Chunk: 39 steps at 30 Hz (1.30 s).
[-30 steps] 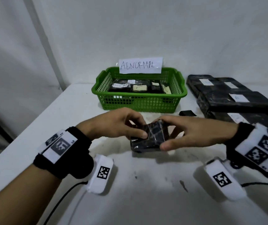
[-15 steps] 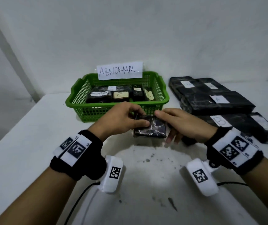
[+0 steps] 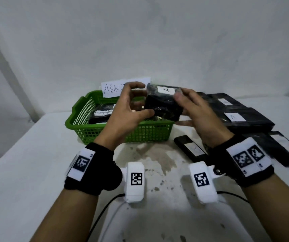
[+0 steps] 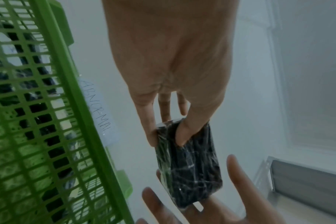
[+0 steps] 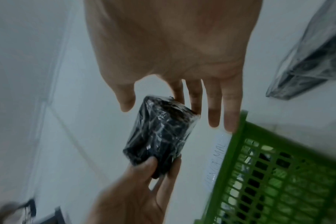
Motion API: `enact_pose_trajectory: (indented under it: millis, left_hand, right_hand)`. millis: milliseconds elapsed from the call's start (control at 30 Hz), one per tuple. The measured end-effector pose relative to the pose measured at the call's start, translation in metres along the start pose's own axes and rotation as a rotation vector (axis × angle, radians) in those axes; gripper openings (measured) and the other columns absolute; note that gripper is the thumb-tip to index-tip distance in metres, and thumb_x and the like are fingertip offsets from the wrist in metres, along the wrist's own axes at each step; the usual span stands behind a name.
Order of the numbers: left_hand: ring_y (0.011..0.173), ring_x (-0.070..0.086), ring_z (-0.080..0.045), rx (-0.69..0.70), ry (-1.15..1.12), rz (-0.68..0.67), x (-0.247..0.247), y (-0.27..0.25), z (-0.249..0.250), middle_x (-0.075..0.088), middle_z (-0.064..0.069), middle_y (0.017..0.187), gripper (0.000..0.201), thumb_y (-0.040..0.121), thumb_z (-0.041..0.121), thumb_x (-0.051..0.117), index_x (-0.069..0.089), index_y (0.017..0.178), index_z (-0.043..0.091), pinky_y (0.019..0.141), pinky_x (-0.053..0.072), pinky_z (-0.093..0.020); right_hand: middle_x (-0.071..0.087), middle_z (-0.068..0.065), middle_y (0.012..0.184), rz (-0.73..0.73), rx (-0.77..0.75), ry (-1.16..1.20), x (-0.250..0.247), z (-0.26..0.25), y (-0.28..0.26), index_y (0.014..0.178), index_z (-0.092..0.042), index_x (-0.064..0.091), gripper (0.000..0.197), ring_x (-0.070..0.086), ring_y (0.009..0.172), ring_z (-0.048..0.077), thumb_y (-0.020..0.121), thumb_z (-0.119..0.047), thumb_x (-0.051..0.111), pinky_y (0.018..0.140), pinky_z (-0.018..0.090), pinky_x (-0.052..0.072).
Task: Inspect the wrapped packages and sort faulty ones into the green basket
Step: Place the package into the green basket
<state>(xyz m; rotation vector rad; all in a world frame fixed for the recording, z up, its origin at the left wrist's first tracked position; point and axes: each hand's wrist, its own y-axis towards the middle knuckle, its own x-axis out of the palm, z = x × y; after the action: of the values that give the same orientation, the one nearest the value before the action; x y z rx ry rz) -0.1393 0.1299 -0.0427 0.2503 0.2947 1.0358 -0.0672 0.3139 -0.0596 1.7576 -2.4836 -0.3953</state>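
The left hand (image 3: 128, 110) pinches one end of the small black wrapped package (image 3: 163, 103), thumb on one face and fingers on the other, as the left wrist view shows plainly. The right hand (image 3: 198, 116) is spread, its fingers straight and slightly apart; their tips touch the package's far end, with the thumb near the top edge. Held so between both hands, the package hangs in the air just above the near right corner of the green basket (image 3: 80, 119), and a white label marked "A" faces up on it. The basket stands on the white table (image 3: 26, 163) against the wall, with more wrapped packages (image 3: 103, 113) inside and a paper sign (image 3: 112, 89) on its far rim. Right of the basket lies a stack of larger black packages (image 3: 245, 117). Just in front of the basket's right corner lies a thin black package (image 3: 191, 148).
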Motion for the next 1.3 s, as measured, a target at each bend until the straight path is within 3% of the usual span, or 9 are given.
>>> enact_pose_trajectory:
  millis: [133, 333, 467, 700, 867, 933, 1033, 1133, 1300]
  left_hand:
    - [0.119, 0.061, -0.018, 0.117, 0.010, -0.020, -0.003, 0.002, 0.004, 0.052, 0.000, 0.133, 0.065, 0.083, -0.012, 0.068, 0.041, 0.133, 0.022, 0.070, 0.059, -0.026]
    - [0.109, 0.069, -0.021, 0.040, -0.015, -0.039, -0.008, 0.000, 0.009, 0.050, 0.001, 0.141, 0.051, 0.091, 0.038, 0.066, 0.048, 0.138, 0.033, 0.089, 0.059, -0.045]
    - [0.099, 0.073, -0.023, 0.052, -0.006, -0.010, -0.007, -0.001, 0.008, 0.060, -0.007, 0.128, 0.040, 0.092, 0.020, 0.068, 0.050, 0.127, 0.022, 0.081, 0.062, -0.038]
    - [0.071, 0.070, -0.010, 0.094, 0.006, 0.007, 0.001, -0.001, 0.011, 0.064, -0.011, 0.109, 0.038, 0.090, 0.003, 0.067, 0.046, 0.119, 0.014, 0.060, 0.056, -0.024]
    - [0.100, 0.072, -0.015, 0.089, -0.029, -0.014, -0.007, -0.001, 0.017, 0.064, -0.003, 0.124, 0.047, 0.094, 0.018, 0.066, 0.045, 0.135, 0.028, 0.077, 0.060, -0.031]
    - [0.101, 0.072, -0.012, 0.036, -0.100, -0.025, -0.007, -0.001, 0.021, 0.066, -0.002, 0.124, 0.039, 0.098, 0.028, 0.057, 0.048, 0.136, 0.024, 0.073, 0.059, -0.028]
    - [0.098, 0.072, -0.013, 0.057, -0.124, 0.002, -0.007, 0.000, 0.022, 0.066, -0.005, 0.122, 0.029, 0.099, 0.023, 0.057, 0.054, 0.127, 0.018, 0.074, 0.059, -0.031]
    - [0.100, 0.068, -0.021, 0.125, -0.159, -0.033, -0.007, 0.001, 0.021, 0.060, -0.008, 0.123, 0.040, 0.084, 0.007, 0.062, 0.052, 0.120, 0.022, 0.078, 0.060, -0.042]
    - [0.093, 0.068, -0.019, 0.211, -0.200, -0.042, -0.002, 0.000, 0.020, 0.058, -0.014, 0.124, 0.030, 0.081, 0.005, 0.059, 0.052, 0.106, 0.021, 0.078, 0.058, -0.045]
  right_hand:
    - [0.069, 0.005, 0.114, -0.053, -0.003, 0.192, 0.003, -0.011, 0.014, 0.107, -0.023, 0.063, 0.030, 0.073, 0.096, 0.026, 0.082, -0.039, 0.070, 0.067, 0.040, 0.062]
    - [0.068, 0.009, 0.120, -0.070, -0.135, 0.102, 0.007, -0.019, 0.018, 0.121, -0.019, 0.056, 0.046, 0.073, 0.095, 0.024, 0.078, -0.026, 0.073, 0.076, 0.042, 0.061]
    - [0.070, 0.007, 0.113, -0.085, -0.154, 0.068, 0.010, -0.020, 0.014, 0.115, -0.021, 0.055, 0.032, 0.074, 0.088, 0.019, 0.089, -0.020, 0.074, 0.075, 0.040, 0.061]
    - [0.070, 0.008, 0.097, 0.053, -0.249, 0.061, 0.021, -0.020, 0.012, 0.102, -0.024, 0.055, 0.031, 0.070, 0.071, 0.011, 0.085, -0.007, 0.075, 0.063, 0.028, 0.056]
    - [0.067, 0.004, 0.119, -0.023, -0.330, 0.060, 0.016, -0.021, 0.010, 0.116, -0.023, 0.053, 0.045, 0.071, 0.102, 0.023, 0.082, -0.009, 0.079, 0.079, 0.034, 0.059]
    - [0.064, -0.003, 0.130, -0.042, -0.369, 0.044, 0.014, -0.021, 0.008, 0.125, -0.025, 0.051, 0.056, 0.066, 0.113, 0.024, 0.079, -0.010, 0.079, 0.090, 0.037, 0.058]
    - [0.060, -0.007, 0.137, -0.088, -0.347, 0.046, 0.015, -0.024, 0.007, 0.135, -0.028, 0.049, 0.064, 0.065, 0.116, 0.014, 0.080, -0.017, 0.080, 0.087, 0.028, 0.057]
    - [0.067, -0.005, 0.125, -0.146, -0.170, 0.123, 0.016, -0.034, 0.003, 0.130, -0.031, 0.056, 0.048, 0.072, 0.100, 0.008, 0.084, -0.039, 0.070, 0.076, 0.029, 0.058]
    - [0.073, -0.001, 0.089, -0.079, -0.201, 0.096, 0.019, -0.035, 0.003, 0.099, -0.023, 0.068, 0.013, 0.071, 0.077, 0.012, 0.089, -0.017, 0.071, 0.069, 0.038, 0.061]
